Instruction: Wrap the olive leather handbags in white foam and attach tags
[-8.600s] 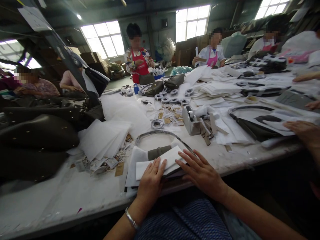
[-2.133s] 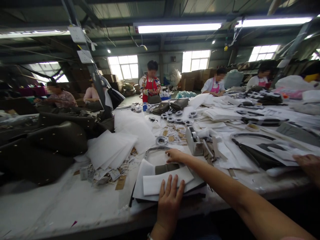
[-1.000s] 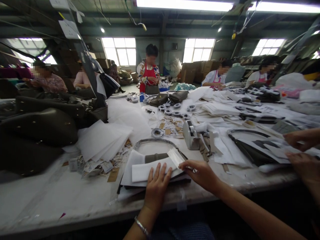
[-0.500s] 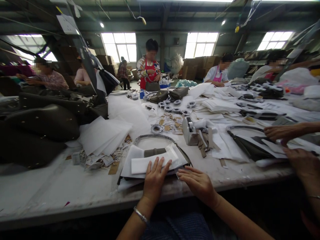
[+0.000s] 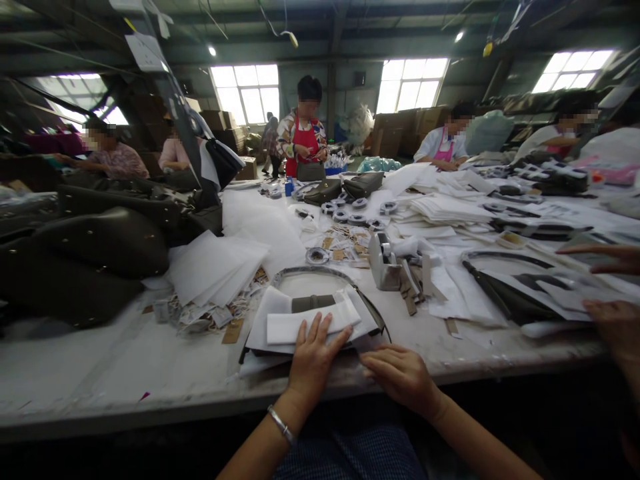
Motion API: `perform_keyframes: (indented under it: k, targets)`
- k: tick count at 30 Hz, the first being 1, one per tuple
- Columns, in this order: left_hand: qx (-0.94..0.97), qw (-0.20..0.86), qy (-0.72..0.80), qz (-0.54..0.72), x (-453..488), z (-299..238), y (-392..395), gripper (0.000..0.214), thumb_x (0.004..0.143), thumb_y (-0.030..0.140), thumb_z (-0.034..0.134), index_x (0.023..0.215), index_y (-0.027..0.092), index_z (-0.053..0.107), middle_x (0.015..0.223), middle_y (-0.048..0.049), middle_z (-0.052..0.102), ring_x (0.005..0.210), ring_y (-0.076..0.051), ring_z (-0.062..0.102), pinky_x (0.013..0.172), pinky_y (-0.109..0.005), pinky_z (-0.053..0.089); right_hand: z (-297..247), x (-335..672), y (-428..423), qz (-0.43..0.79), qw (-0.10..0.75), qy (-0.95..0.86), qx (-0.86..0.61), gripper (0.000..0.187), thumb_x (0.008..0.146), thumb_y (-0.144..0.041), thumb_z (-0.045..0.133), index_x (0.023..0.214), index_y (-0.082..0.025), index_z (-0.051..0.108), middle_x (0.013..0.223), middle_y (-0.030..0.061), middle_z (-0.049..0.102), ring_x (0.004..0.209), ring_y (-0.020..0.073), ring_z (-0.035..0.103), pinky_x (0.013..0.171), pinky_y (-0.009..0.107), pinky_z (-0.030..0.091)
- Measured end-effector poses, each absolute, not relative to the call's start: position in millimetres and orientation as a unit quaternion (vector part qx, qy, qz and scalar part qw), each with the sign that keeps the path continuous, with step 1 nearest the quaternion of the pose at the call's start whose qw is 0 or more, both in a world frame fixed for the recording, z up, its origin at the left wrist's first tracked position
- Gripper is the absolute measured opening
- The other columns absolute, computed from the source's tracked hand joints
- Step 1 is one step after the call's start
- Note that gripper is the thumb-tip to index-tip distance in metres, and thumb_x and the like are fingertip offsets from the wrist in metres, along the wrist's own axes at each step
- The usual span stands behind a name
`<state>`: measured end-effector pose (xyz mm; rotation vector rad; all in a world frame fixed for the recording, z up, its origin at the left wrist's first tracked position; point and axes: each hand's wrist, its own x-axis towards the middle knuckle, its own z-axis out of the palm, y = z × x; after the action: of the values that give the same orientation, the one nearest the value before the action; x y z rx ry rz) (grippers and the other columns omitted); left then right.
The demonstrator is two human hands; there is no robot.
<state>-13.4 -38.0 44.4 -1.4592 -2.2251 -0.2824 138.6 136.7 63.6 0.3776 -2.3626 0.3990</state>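
My left hand (image 5: 313,357) lies flat, fingers spread, on a folded strip of white foam sheet (image 5: 300,326). The strip wraps a dark olive handbag (image 5: 313,303) lying at the table's near edge, its curved grey handle (image 5: 310,273) arching behind it. My right hand (image 5: 400,375) rests palm down at the bag's right corner by the table edge, fingers loosely curled, and I cannot see anything in it.
A grey tape dispenser (image 5: 383,261) stands right of the bag. Stacked white foam sheets (image 5: 215,267) and paper tags lie left, dark olive bags (image 5: 90,260) beyond them. Another person's hands (image 5: 613,320) work on a bag at the right. Several people stand behind the long table (image 5: 125,373).
My right hand reached out to the tape dispenser, came back and pressed along the foam strip's right end, then slid down to the table edge. My left hand stayed pressing on the strip.
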Motion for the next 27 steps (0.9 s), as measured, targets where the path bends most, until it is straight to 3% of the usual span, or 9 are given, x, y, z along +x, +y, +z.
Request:
perform_keyframes:
  k: [3,6,9,14,18,22,27]
  targets:
    - [-0.532,0.234,-0.808,-0.097,-13,44,-38,0.067,0.092,0.014,0.055,0.145,0.048,0.032,0.147,-0.0052,0.05,0.136,-0.029,0.046,0.107,-0.052,0.043,78,132,142,0.139,0.375,-0.909,0.12,0.032,0.089,-0.016,0.066,0.12,-0.024,0.063,0.101,0.0039,0.077,0.091,0.0156,0.072,0.095,0.032,0.056]
    - [-0.531,0.228,-0.811,-0.094,-13,45,-37,0.068,0.092,0.013,0.054,0.146,0.047,0.031,0.146,-0.0057,0.051,0.135,-0.029,0.047,0.107,-0.052,0.043,80,115,154,0.103,0.333,-0.931,0.107,0.04,0.09,-0.018,0.065,0.129,-0.025,0.06,0.122,0.0076,0.07,0.114,0.0218,0.065,0.107,0.042,0.048]
    - [-0.532,0.215,-0.813,-0.101,-13,46,-37,0.07,0.091,0.01,0.054,0.147,0.046,0.03,0.146,-0.0061,0.051,0.135,-0.028,0.047,0.107,-0.053,0.043,67,102,164,0.12,0.299,-0.941,0.109,0.048,0.089,-0.016,0.065,0.136,-0.025,0.056,0.132,0.0087,0.063,0.125,0.025,0.058,0.107,0.044,0.049]
    - [-0.533,0.142,-0.821,-0.144,-11,55,-38,0.073,0.085,0.011,0.06,0.145,0.045,0.037,0.15,-0.0064,0.046,0.139,-0.03,0.041,0.111,-0.057,0.036,43,100,165,0.155,0.331,-0.926,0.094,0.049,0.091,-0.013,0.059,0.138,-0.026,0.054,0.131,0.0076,0.065,0.126,0.0237,0.057,0.107,0.044,0.049]
    - [-0.502,0.102,-0.833,-0.211,1,65,-31,0.061,0.079,0.033,0.072,0.136,0.041,0.052,0.152,-0.0071,0.043,0.142,-0.035,0.035,0.113,-0.062,0.028,34,104,160,0.154,0.352,-0.919,0.09,0.045,0.094,-0.016,0.056,0.138,-0.025,0.054,0.129,0.0084,0.066,0.125,0.0233,0.058,0.106,0.046,0.05]
    - [-0.44,0.131,-0.846,-0.272,13,62,-16,0.038,0.082,0.051,0.067,0.117,0.035,0.067,0.152,-0.0057,0.044,0.139,-0.036,0.039,0.112,-0.067,0.024,27,104,158,0.145,0.371,-0.914,0.079,0.041,0.096,-0.019,0.055,0.136,-0.024,0.056,0.127,0.0092,0.067,0.123,0.0235,0.059,0.104,0.047,0.051]
    - [-0.443,0.161,-0.829,-0.303,14,44,-9,0.032,0.085,0.041,0.068,0.117,0.035,0.066,0.134,-0.0007,0.063,0.138,-0.033,0.042,0.115,-0.067,0.019,23,105,159,0.147,0.375,-0.912,0.08,0.043,0.096,-0.015,0.052,0.137,-0.026,0.056,0.127,0.0078,0.067,0.123,0.0226,0.059,0.104,0.046,0.052]
